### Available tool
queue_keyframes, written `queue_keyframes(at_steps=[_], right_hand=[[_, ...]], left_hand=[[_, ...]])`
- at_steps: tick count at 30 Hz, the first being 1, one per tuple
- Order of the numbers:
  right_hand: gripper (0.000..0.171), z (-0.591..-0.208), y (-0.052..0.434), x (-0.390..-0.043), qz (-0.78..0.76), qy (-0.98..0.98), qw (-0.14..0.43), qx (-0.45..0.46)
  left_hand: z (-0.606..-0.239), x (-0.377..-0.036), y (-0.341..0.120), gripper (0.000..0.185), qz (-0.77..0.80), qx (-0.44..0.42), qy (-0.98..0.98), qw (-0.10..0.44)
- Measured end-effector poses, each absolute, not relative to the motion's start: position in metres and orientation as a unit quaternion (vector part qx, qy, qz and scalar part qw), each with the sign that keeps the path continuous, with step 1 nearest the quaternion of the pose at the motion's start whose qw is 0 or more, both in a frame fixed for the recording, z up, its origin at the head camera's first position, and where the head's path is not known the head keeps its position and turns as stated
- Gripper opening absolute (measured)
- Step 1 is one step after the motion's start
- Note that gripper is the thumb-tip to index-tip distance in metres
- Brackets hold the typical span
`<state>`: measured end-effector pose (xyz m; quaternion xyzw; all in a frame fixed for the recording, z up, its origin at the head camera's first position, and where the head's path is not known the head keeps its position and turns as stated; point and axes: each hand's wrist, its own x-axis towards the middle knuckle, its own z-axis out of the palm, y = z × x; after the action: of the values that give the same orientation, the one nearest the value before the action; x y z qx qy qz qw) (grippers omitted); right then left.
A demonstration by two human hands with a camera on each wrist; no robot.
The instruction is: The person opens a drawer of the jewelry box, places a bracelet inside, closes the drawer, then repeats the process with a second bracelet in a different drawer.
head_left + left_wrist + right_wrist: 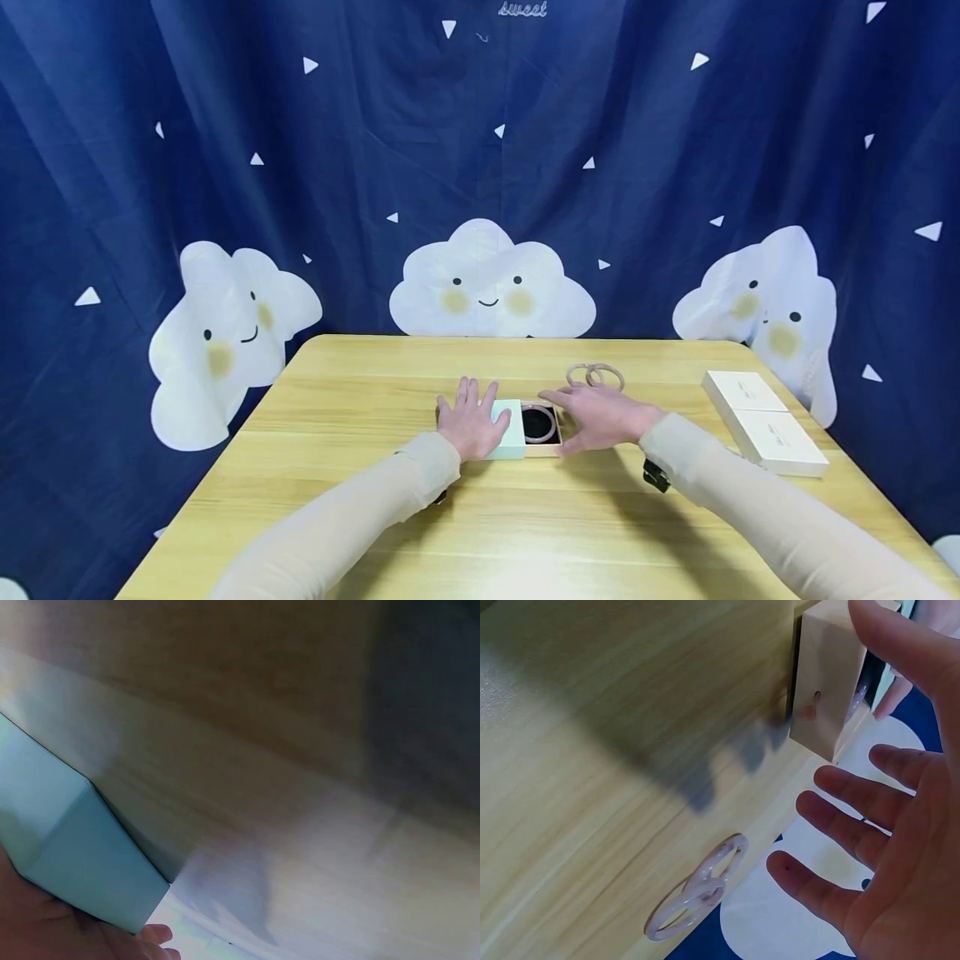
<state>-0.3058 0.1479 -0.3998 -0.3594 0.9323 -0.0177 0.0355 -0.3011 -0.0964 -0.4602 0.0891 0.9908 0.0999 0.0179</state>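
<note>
A small box lies mid-table, its mint-green sleeve (510, 433) on the left and a cream drawer (826, 682) pulled partly out on the right. Inside the drawer, a pale pinkish bangle (551, 435) sits on black lining. My left hand (470, 423) rests on the sleeve's left part, fingers extended; in the left wrist view the palm lies along the mint-green side. At the drawer's end my right hand (602, 415) is spread, with index finger and thumb near its two corners. Nothing shows between the right fingers and palm in the right wrist view.
Two more pale bangles (595, 376) lie overlapping on the wooden table (360, 392), behind the right hand. White boxes (776, 437) lie side by side near the right edge. A dark blue curtain (495, 175) with clouds hangs behind the table.
</note>
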Motion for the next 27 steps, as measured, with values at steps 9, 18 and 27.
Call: queue_keyframes(at_steps=[9, 18, 27], right_hand=[[0.099, -0.406, 0.151, -0.309, -0.028, 0.931, 0.038, -0.361], [0.096, -0.408, 0.152, -0.309, -0.047, 0.931, 0.036, -0.361], [0.096, -0.411, 0.153, -0.311, -0.047, 0.928, 0.026, -0.368]], left_hand=[[-0.46, -0.301, -0.096, 0.069, 0.113, 0.092, 0.989, 0.012], [-0.458, -0.301, -0.096, 0.068, 0.105, 0.092, 0.99, 0.016], [-0.459, -0.302, -0.096, 0.068, 0.103, 0.089, 0.99, 0.021]])
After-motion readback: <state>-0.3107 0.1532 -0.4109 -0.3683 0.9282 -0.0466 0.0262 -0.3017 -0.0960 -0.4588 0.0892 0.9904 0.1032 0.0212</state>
